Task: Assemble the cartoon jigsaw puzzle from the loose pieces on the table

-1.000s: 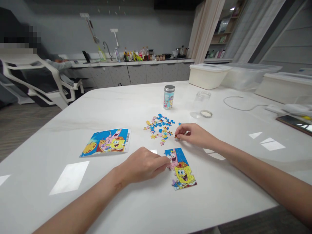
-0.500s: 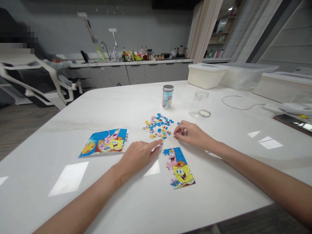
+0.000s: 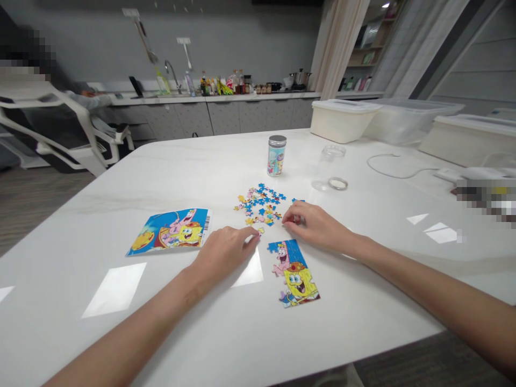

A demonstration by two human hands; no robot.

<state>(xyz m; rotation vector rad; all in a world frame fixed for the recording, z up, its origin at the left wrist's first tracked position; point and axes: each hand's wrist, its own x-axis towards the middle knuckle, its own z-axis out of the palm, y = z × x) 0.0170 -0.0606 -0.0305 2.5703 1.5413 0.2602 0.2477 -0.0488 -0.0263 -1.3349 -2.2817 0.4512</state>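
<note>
My left hand (image 3: 230, 248) is closed in a pinch, with a small yellowish puzzle piece (image 3: 260, 231) at its fingertips. My right hand (image 3: 312, 224) has thumb and fingers drawn together beside the loose pieces; whatever lies between them is hidden. In front of both hands sits a joined puzzle section (image 3: 297, 277) with a yellow sponge character and a pink starfish. Beyond the hands, several loose puzzle pieces (image 3: 262, 201) are scattered in a pile, many of them blue. A picture sheet (image 3: 171, 234) of the same scene rests left of my left hand.
A printed canister with a metal lid (image 3: 276, 157) stands behind the pile. To its right are a clear jar (image 3: 331, 164) and a round lid (image 3: 337, 184). Storage boxes (image 3: 342, 122) and a white cable (image 3: 387, 171) occupy the table's right side. Someone sits in a chair (image 3: 86, 131) at left.
My left hand has drawn slightly left, with the yellowish piece at its fingertips. The right fingers have shifted a little left, and the piece glimpsed at their tips is now hidden.
</note>
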